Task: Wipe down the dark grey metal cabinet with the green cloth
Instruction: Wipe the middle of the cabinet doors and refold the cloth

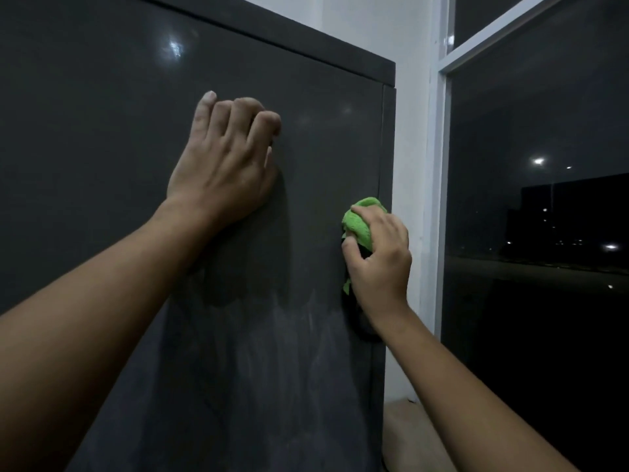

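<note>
Green cloth (359, 221) gripped in your right hand (381, 264) presses the cabinet (102, 131); your left hand (224, 165), fingers curled, empty, braces you.

We find the cabinet (102, 131) front open to a sweep above and to the left of our left hand (221, 165), which braces on the cabinet's middle with curled fingers (238, 117) and blocks that patch. Our right hand (377, 260) holds the cloth (360, 219) at the cabinet's right edge. Just right of the cabinet a white wall (408, 165) and a window frame (439, 199) close in, leaving little room there.
</note>
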